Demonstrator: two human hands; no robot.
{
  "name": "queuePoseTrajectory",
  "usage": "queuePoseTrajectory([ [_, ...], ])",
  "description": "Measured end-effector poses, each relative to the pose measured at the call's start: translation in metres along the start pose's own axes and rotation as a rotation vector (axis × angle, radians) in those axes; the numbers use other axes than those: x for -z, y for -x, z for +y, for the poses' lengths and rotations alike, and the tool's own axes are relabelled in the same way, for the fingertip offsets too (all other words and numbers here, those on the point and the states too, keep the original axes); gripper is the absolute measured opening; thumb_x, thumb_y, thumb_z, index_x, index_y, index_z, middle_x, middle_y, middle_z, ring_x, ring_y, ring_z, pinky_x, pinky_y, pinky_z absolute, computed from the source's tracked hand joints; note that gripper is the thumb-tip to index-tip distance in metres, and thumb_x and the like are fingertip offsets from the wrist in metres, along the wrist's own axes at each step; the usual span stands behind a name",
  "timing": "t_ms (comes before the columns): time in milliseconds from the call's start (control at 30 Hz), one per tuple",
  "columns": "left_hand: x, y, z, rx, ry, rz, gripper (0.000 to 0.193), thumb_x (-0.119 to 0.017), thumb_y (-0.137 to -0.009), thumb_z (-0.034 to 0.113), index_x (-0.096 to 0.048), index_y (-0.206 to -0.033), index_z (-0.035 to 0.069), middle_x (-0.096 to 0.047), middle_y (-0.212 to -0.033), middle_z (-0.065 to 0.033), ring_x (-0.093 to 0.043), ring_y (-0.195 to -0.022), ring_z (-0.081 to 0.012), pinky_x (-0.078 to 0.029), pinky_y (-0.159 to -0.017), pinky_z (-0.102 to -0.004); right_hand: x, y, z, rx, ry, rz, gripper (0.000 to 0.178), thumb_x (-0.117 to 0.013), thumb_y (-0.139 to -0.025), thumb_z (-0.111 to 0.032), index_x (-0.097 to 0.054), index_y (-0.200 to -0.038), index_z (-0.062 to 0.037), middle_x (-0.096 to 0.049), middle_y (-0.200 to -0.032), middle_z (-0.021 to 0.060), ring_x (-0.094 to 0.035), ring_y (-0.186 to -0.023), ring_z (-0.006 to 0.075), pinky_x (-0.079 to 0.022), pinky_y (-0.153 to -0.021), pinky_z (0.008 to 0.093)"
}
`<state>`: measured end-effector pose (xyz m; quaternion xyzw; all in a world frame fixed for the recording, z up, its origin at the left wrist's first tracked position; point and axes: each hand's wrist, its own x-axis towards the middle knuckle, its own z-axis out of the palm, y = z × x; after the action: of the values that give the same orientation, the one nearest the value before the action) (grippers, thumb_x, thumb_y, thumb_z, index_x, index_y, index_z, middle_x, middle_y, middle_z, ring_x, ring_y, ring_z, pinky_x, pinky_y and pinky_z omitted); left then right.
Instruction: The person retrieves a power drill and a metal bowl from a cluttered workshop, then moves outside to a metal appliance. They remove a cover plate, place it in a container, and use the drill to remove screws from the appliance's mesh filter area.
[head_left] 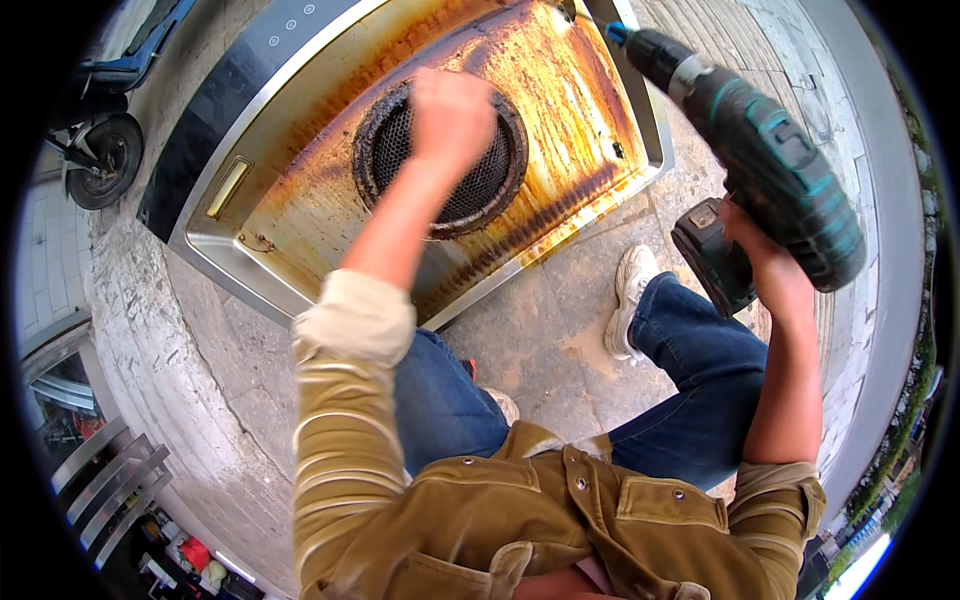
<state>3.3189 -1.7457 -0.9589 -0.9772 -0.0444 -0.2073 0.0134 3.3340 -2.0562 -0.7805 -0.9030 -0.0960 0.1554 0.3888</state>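
Note:
In front of me a range hood (330, 90) lies on the ground, its hollow side up and stained with brown and orange grease. A round mesh grille (392, 135) with a dark, crusted rim sits in its middle. My left hand (455, 115) is over this grille, blurred by motion and closed like a fist; what its fingers hold, if anything, is hidden. My right hand (765, 255) grips the handle of a black and teal cordless drill (765, 140). The drill's blue-tipped nose points toward the hood's far right edge, and its battery hangs below my hand.
Paved ground (560, 330) lies between my feet and the hood. My white shoe (630, 300) is close to the hood's near right corner. A parked scooter (105, 150) stands at the far left. Curved metal bars (110, 480) and assorted goods are at the lower left.

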Motion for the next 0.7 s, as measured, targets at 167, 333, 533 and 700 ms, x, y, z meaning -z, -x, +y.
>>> queuePoseTrajectory([
  [167, -0.074, 0.001, 0.049, -0.079, -0.023, -0.166, 0.01, -0.052, -0.075, 0.01, -0.06, -0.079, 0.008, -0.06, -0.083, -0.007, -0.052, -0.091, -0.023, -0.029, -0.096, -0.0436, 0.003, 0.001, -0.005, -0.001, -0.192, 0.006, 0.014, -0.067, -0.076, -0.014, -0.063, -0.085, -0.0043, -0.06, -0.071, 0.0006, -0.054, -0.065, 0.0098, -0.042, -0.062, 0.0256],
  [333, -0.083, -0.018, 0.059, -0.104, -0.148, -0.337, 0.013, -0.051, -0.077, 0.011, -0.063, -0.081, 0.008, -0.063, -0.085, -0.0081, -0.053, -0.092, -0.0224, -0.028, -0.094, -0.0426, 0.003, 0.004, 0.006, -0.03, -0.129, 0.004, 0.014, -0.066, -0.076, -0.013, -0.062, -0.086, -0.0044, -0.058, -0.07, 0.0, -0.052, -0.064, 0.0096, -0.042, -0.061, 0.0259],
  [533, -0.081, -0.036, 0.069, -0.117, -0.214, -0.563, 0.016, -0.05, -0.08, 0.014, -0.065, -0.084, 0.01, -0.065, -0.08, -0.005, -0.058, -0.086, -0.0211, -0.028, -0.091, -0.0387, 0.005, 0.006, 0.007, 0.016, -0.16, -0.024, 0.016, -0.067, -0.076, -0.013, -0.061, -0.088, -0.0043, -0.058, -0.076, -0.0005, -0.051, -0.07, 0.0097, -0.042, -0.066, 0.0263],
  [700, -0.075, -0.043, 0.076, -0.193, -0.274, -0.522, 0.014, -0.051, -0.08, 0.014, -0.064, -0.083, 0.012, -0.065, -0.079, -0.0047, -0.059, -0.083, -0.0202, -0.029, -0.09, -0.0375, 0.005, 0.009, 0.004, 0.058, -0.157, 0.015, 0.016, -0.067, -0.076, -0.012, -0.061, -0.089, -0.0044, -0.058, -0.075, -0.0009, -0.051, -0.068, 0.0094, -0.042, -0.064, 0.0259],
])
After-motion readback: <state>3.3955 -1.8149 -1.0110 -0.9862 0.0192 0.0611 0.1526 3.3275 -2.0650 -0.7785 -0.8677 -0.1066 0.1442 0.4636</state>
